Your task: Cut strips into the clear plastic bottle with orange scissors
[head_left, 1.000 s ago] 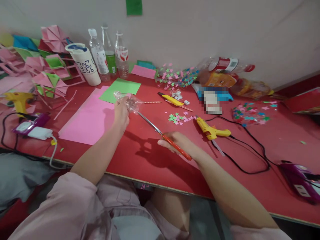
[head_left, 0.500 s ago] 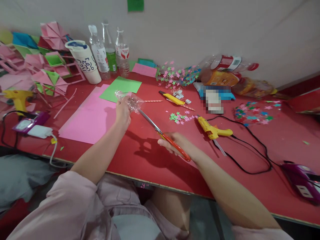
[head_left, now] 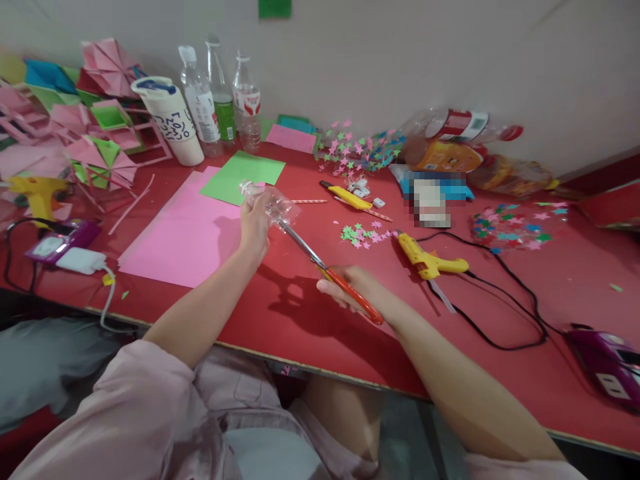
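My left hand (head_left: 255, 223) grips a clear plastic bottle piece (head_left: 281, 205) with a threaded neck, over the edges of the green sheet (head_left: 239, 175) and the pink sheets (head_left: 175, 233). In my right hand (head_left: 350, 290) are scissors (head_left: 353, 295) with red and yellow handles. Their metal blades point up and left, the tips at the cut edge of the plastic. Whether the blades are parted is hard to tell. Both hands are above the red table (head_left: 300, 353).
Beyond the hands lie a yellow cutter (head_left: 351, 198), paper stars (head_left: 361, 235) and a yellow glue gun (head_left: 430, 259) with a black cord. Bottles (head_left: 247, 110) and a white tumbler (head_left: 173, 127) stand along the wall. Pink paper models (head_left: 100, 160) and another glue gun (head_left: 37, 193) are left.
My left hand and the plastic piece have shifted slightly right, nearer the scissors. The scissors and my right hand are almost where they were.
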{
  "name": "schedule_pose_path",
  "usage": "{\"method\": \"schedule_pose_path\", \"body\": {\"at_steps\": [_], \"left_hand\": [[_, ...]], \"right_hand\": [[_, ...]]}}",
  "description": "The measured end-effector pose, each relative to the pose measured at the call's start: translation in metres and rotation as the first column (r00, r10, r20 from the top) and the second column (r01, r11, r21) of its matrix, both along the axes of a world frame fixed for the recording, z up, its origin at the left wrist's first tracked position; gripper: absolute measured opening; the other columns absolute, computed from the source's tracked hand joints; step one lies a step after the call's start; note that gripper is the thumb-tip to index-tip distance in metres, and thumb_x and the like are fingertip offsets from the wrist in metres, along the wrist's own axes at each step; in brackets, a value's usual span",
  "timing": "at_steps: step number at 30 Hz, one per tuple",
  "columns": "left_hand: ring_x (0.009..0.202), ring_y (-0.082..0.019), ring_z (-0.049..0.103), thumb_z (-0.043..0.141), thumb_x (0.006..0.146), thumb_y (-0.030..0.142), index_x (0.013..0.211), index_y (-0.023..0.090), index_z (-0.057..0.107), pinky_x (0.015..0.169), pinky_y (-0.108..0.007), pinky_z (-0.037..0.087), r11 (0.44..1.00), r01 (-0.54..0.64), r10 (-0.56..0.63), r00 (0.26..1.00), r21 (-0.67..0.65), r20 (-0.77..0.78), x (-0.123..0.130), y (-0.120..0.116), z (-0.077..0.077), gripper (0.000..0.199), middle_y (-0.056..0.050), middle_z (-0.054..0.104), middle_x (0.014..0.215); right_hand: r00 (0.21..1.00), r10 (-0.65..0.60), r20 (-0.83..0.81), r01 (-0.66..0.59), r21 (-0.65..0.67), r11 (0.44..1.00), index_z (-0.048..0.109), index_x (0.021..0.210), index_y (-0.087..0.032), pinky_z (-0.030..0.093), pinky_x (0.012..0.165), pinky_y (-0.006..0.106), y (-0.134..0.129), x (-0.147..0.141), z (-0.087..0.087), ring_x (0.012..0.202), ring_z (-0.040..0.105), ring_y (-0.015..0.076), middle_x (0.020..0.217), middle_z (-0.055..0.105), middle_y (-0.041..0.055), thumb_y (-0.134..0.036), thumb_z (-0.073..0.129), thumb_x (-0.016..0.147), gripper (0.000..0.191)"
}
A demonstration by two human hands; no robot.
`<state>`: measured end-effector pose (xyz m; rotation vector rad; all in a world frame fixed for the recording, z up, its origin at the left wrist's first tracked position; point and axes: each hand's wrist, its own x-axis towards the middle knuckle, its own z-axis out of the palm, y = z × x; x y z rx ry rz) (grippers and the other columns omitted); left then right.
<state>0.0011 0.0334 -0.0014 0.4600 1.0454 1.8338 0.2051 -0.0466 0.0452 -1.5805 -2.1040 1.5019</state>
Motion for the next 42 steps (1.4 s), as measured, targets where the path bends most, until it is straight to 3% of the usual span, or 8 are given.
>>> {"method": "schedule_pose_path", "body": {"at_steps": [11, 15, 20, 28, 36, 42], "left_hand": [[0.063, -0.015, 0.066, 0.069, 0.085, 0.027, 0.078, 0.022, 0.058, 0.066, -0.028, 0.050, 0.998, -0.006, 0.007, 1.000, 0.061, -0.022, -0.001, -0.001, 0.004, 0.015, 0.002, 0.061, 0.070], [0.060, -0.013, 0.063, 0.061, 0.089, 0.022, 0.082, 0.022, 0.058, 0.063, -0.028, 0.048, 0.999, -0.020, 0.022, 0.999, 0.040, -0.040, -0.001, 0.000, 0.004, 0.008, 0.003, 0.061, 0.069], [0.060, -0.012, 0.058, 0.063, 0.088, 0.018, 0.078, 0.022, 0.057, 0.063, -0.028, 0.047, 0.997, -0.045, 0.048, 0.998, 0.070, -0.034, -0.002, 0.001, 0.006, 0.013, 0.003, 0.059, 0.068], [0.056, -0.011, 0.054, 0.062, 0.088, 0.014, 0.073, 0.021, 0.057, 0.059, -0.024, 0.045, 0.991, -0.051, 0.058, 0.997, 0.121, -0.054, -0.004, 0.001, 0.006, 0.018, 0.004, 0.057, 0.064], [0.055, -0.010, 0.056, 0.065, 0.087, 0.017, 0.078, 0.023, 0.056, 0.059, -0.023, 0.046, 0.992, -0.045, 0.049, 0.999, 0.116, -0.025, -0.006, 0.003, 0.005, 0.014, 0.004, 0.059, 0.065], [0.066, -0.013, 0.062, 0.066, 0.087, 0.021, 0.080, 0.023, 0.058, 0.067, -0.027, 0.049, 0.991, 0.024, -0.013, 0.996, 0.133, -0.084, -0.001, -0.001, 0.005, 0.011, 0.001, 0.062, 0.072]], "right_hand": [[1.000, 0.026, -0.007, -0.025, 0.054, 0.998, 0.043, 0.065, -0.024, 0.031, 0.048, 0.026, 0.007, 0.003, -0.019, 0.047, 0.043, 0.0110, 0.053, 0.046, -0.0054, -0.081, 0.065, 0.070, 0.062], [1.000, -0.013, -0.028, 0.014, 0.050, 0.999, 0.046, 0.066, -0.024, 0.029, 0.044, 0.027, 0.003, 0.000, -0.023, 0.042, 0.039, 0.0106, 0.047, 0.042, -0.0059, -0.081, 0.058, 0.077, 0.060], [1.000, -0.012, -0.023, 0.014, 0.078, 0.997, 0.046, 0.062, -0.024, 0.028, 0.041, 0.027, 0.001, -0.003, -0.027, 0.039, 0.035, 0.0100, 0.043, 0.039, -0.0054, -0.078, 0.055, 0.082, 0.058], [0.995, -0.104, -0.014, 0.103, -0.061, 0.993, 0.045, 0.061, -0.024, 0.031, 0.039, 0.026, 0.001, -0.008, -0.027, 0.035, 0.037, 0.0099, 0.037, 0.039, -0.0057, -0.072, 0.064, 0.079, 0.055], [0.993, -0.098, -0.066, 0.093, -0.084, 0.992, 0.050, 0.066, -0.023, 0.034, 0.037, 0.025, 0.001, -0.007, -0.024, 0.034, 0.038, 0.0098, 0.039, 0.043, -0.0058, -0.070, 0.061, 0.081, 0.050], [0.992, -0.100, -0.079, 0.095, -0.066, 0.993, 0.052, 0.070, -0.022, 0.037, 0.042, 0.024, -0.002, -0.006, -0.022, 0.038, 0.041, 0.0095, 0.043, 0.041, -0.0081, -0.068, 0.061, 0.081, 0.048]]}}
